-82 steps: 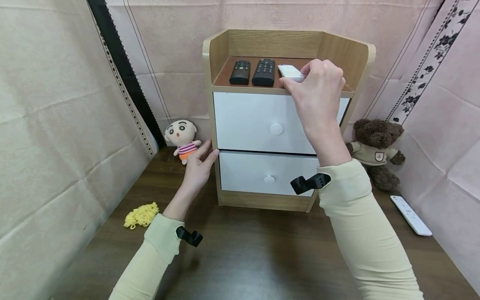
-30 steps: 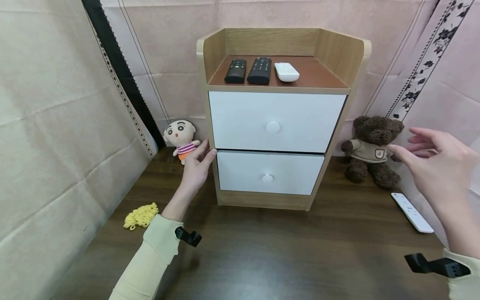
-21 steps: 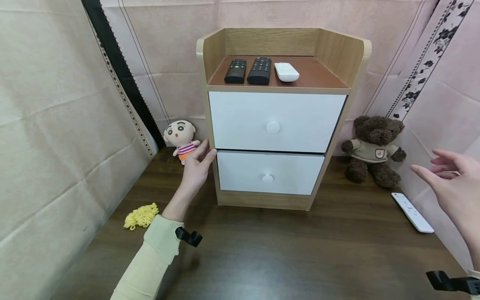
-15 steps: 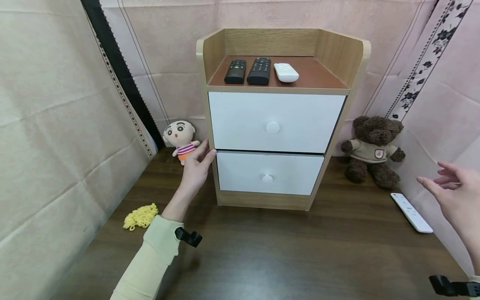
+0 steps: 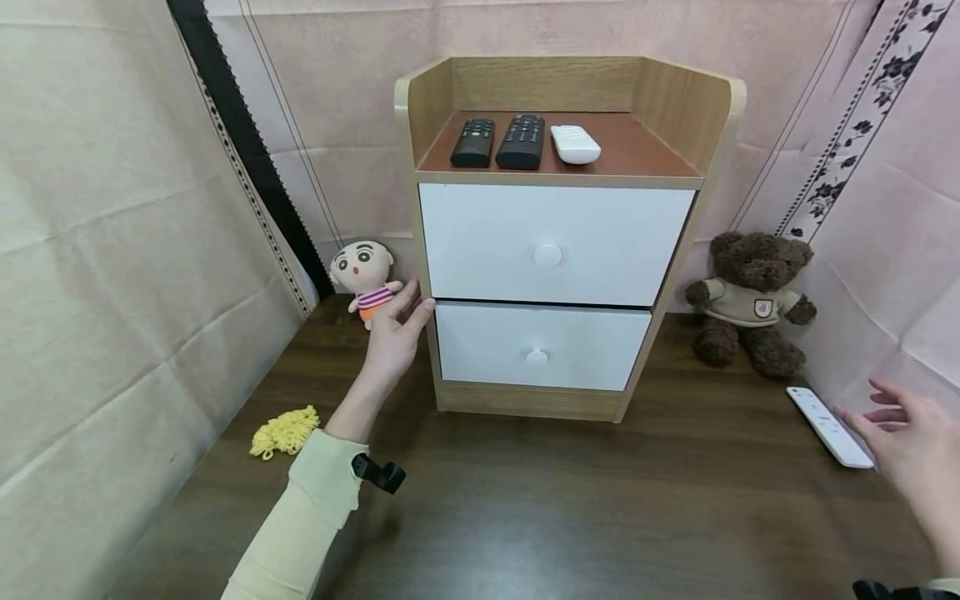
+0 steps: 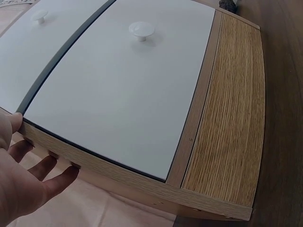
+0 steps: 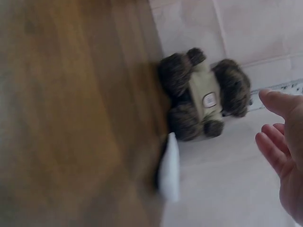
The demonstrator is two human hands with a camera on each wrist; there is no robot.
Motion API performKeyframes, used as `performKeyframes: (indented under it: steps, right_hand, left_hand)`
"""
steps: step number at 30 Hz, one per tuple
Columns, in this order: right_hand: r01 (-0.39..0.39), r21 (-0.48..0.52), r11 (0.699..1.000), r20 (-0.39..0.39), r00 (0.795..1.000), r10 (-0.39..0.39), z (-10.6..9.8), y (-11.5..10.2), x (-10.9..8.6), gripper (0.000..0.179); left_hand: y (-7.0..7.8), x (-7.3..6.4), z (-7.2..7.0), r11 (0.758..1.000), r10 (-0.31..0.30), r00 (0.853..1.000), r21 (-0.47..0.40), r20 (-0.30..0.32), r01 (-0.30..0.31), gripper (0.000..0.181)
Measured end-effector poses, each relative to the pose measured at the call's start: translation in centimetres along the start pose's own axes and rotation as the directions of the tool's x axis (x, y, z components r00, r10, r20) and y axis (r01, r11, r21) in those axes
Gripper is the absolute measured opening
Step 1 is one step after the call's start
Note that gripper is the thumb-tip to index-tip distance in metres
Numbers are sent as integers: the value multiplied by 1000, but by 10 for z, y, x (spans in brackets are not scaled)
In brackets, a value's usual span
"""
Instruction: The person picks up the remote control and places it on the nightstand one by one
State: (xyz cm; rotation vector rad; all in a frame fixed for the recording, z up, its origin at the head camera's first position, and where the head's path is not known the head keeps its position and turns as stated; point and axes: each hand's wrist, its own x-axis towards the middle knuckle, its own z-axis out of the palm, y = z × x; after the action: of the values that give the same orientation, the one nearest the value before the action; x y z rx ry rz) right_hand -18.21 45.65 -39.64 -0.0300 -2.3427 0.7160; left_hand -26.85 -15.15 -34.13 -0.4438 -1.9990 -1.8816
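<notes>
My left hand point(image 5: 392, 337) rests against the left edge of a small wooden cabinet point(image 5: 528, 402) with two white drawers. In the left wrist view, its thumb touches the front edge and the fingers point(image 6: 61, 182) lie along the side panel. My right hand point(image 5: 918, 446) holds nothing, fingers apart, just right of a slim white remote control point(image 5: 828, 427) lying on the table. Whether it touches that remote is unclear in the head view; the right wrist view shows the hand apart from the blurred remote point(image 7: 169, 170). Both drawers are closed.
On the cabinet top lie two black remotes point(image 5: 473, 143) point(image 5: 522, 142) and a white one point(image 5: 575, 144). A brown teddy bear point(image 5: 753, 300) sits at right. A small doll point(image 5: 362, 275) and a yellow yarn bundle point(image 5: 285, 432) are at left. Cloth walls surround the table.
My right hand has let go of the white remote on the cabinet top, swung out to the right and come down beside the remote on the table. The left hand has stayed put.
</notes>
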Motion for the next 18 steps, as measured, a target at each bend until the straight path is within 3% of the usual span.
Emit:
performKeyframes:
  steps: [6, 18]
  right_hand:
    - [-89, 13, 996, 58, 994, 88, 2, 26, -15, 57]
    - [-106, -121, 987, 64, 991, 115, 15, 53, -41, 59]
  left_hand:
    - [0, 0, 0, 1000, -17, 1000, 8, -11, 17, 55]
    - [-1, 1, 0, 1000, -12, 1000, 10, -12, 12, 54]
